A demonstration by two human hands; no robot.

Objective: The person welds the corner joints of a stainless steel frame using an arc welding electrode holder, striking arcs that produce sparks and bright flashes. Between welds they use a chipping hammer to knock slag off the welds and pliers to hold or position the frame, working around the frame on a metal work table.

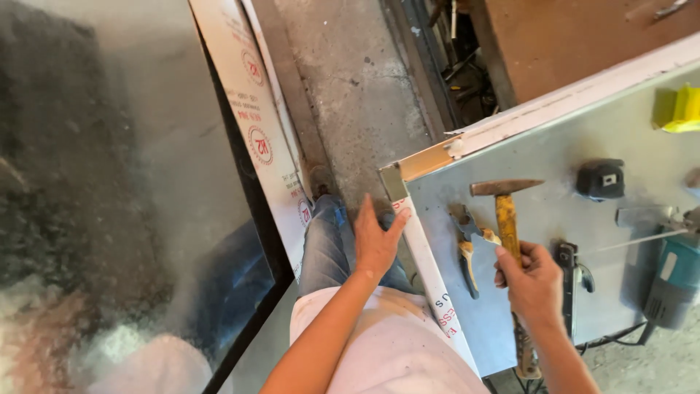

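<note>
Wooden-handled hammer [508,226] sits gripped in the curled fingers of the right hand [536,281], its steel head above the grey sheet [539,146], beside pliers [464,244]. Left hand [375,241] spreads its fingers wide, touching the white frame edge [430,270] near its corner.

right hand [534,281] gripping hammer [506,219], left hand [375,241] open

At the right edge of the frame the teal power tool [674,273] is cut off, as is the yellow object [682,109] at upper right. The hammer [508,241] handle is partly hidden inside the right hand [536,281]. The glass pane [109,182] filling the left is hazy with reflections; what lies behind it cannot be told. The clutter [456,66] in the dark gap at top centre is too small to identify.
</note>
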